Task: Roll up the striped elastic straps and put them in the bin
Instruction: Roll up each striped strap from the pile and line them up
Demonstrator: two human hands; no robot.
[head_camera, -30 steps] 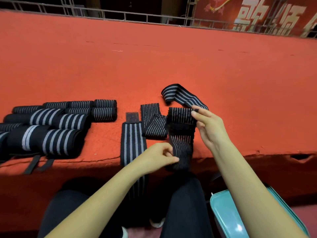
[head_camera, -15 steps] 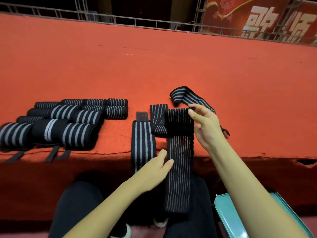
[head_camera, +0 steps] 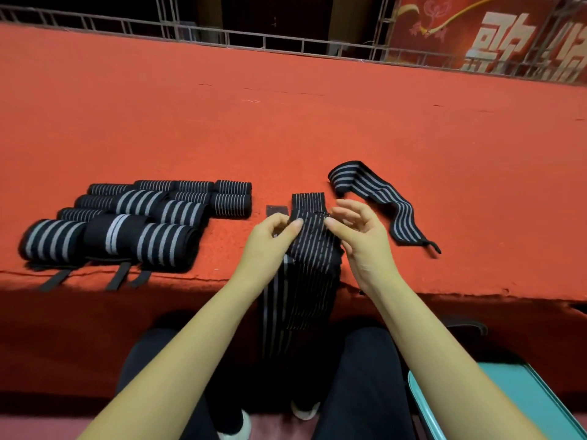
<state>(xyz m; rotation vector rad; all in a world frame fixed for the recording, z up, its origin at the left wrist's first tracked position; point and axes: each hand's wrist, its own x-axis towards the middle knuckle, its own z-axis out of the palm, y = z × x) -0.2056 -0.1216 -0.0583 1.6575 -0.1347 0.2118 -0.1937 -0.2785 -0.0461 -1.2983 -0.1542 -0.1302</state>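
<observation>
Rolls (head_camera: 133, 230) stacked far left. Left hand (head_camera: 270, 239) pinches strap (head_camera: 313, 249) at top edge; strap lies on carpet (head_camera: 286, 128) lip, tail hanging between knees (head_camera: 152, 360). Right hand (head_camera: 359, 239) spread, fingertips (head_camera: 328, 222) just touching strap, no grip. Loose strap (head_camera: 378, 198) right; bin (head_camera: 508, 404) low right. Risk: one-sided hold starts skewed roll; hanging tail may drag strap off lip. Red carpet, worn edge; railing (head_camera: 286, 42), red banner (head_camera: 492, 36) behind.

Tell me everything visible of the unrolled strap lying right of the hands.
The unrolled strap is black woven-looking elastic with grey lengthwise stripes. It lies loose on the red carpet, running diagonally, its far end folded over in a hump, its near end finishing in a thin black loop. The right hand is close but does not hold it.
</observation>
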